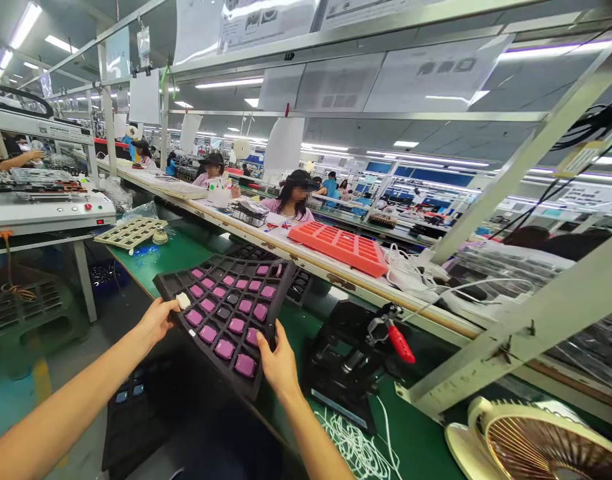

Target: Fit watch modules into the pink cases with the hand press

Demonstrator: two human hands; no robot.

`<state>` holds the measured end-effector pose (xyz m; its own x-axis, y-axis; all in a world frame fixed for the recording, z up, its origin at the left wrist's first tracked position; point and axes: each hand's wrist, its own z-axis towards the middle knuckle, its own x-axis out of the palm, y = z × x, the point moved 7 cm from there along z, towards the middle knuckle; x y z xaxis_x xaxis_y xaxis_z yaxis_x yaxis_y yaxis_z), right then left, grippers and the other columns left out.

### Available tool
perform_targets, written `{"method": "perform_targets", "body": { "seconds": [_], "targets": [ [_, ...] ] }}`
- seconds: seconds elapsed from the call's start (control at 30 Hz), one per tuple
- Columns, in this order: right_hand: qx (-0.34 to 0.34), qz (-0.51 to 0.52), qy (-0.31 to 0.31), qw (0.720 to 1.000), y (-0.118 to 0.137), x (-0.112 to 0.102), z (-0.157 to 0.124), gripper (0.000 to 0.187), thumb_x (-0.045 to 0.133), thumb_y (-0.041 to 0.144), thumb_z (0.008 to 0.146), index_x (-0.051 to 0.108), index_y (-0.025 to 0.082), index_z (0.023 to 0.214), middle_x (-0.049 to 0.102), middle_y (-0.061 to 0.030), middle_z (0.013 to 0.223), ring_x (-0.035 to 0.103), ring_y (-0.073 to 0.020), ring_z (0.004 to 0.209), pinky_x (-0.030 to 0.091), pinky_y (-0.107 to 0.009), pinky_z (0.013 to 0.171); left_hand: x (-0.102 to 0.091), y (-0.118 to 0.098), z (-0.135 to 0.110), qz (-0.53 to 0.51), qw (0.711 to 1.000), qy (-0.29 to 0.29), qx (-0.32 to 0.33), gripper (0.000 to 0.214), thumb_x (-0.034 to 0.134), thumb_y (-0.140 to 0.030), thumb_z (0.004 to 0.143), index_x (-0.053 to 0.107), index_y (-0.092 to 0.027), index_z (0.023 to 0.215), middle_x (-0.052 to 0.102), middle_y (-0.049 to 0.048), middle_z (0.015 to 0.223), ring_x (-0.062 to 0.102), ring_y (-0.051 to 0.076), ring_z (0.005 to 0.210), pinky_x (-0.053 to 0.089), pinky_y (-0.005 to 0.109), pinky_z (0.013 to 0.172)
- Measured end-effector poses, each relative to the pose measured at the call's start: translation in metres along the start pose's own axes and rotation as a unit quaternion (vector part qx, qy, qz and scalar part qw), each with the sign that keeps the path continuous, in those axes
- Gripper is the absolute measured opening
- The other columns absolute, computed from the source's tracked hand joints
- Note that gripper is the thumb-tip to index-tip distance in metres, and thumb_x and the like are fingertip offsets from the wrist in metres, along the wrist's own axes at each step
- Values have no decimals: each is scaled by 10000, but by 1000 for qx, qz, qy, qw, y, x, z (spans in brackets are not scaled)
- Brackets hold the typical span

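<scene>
A black foam tray (282, 285) is tilted up over the edge of the green bench. Its pockets hold several small purple pieces (225, 349), and a few pockets look dark inside. My left hand (157, 321) is closed at the tray's left edge. By its fingertips sits a small cream-white piece (184, 301); whether the fingers pinch it or only the rim, I cannot tell. My right hand (279, 360) grips the right edge, thumb on top, with its other fingers partly hidden. Another dark tray (300, 287) lies partly hidden behind.
Right of the tray stands a black clamp fixture with a red handle (401, 343), beside coiled white cable (353, 440). A cream fan (536, 437) occupies the lower right. Along the raised shelf lies an orange-red tray (339, 247). A beige tray (132, 232) rests at the bench's far left.
</scene>
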<state>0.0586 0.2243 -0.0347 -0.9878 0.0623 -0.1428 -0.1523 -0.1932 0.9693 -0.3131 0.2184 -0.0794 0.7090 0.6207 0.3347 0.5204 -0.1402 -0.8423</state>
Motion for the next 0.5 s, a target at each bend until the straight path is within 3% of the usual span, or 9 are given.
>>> {"method": "perform_targets", "body": {
  "seconds": [0.17, 0.33, 0.5],
  "targets": [
    [-24, 44, -23, 998, 0, -1, 17, 668, 753, 538, 853, 636, 218, 1427, 700, -99, 1462, 650, -283, 1376, 450, -453, 1248, 8, -14, -6, -51, 997, 27, 45, 298, 714, -340, 1038, 675, -163, 1274, 721, 72, 1149, 718, 187, 888, 644, 347, 747],
    [2, 64, -37, 997, -15, 2, 33, 664, 776, 551, 832, 635, 204, 1382, 736, -112, 1384, 686, -281, 1299, 518, -429, 1173, 28, -31, 22, -62, 997, 40, 39, 309, 716, -353, 1035, 677, -165, 1277, 720, 77, 1165, 719, 194, 905, 646, 362, 767],
    [16, 74, -58, 995, -27, 3, 27, 626, 774, 553, 840, 642, 222, 1355, 737, -94, 1378, 669, -275, 1318, 519, -420, 1166, 36, -25, 42, -58, 997, 45, 10, 284, 715, -350, 1037, 682, -160, 1245, 720, 67, 1124, 712, 183, 872, 639, 347, 745]
  ]
}}
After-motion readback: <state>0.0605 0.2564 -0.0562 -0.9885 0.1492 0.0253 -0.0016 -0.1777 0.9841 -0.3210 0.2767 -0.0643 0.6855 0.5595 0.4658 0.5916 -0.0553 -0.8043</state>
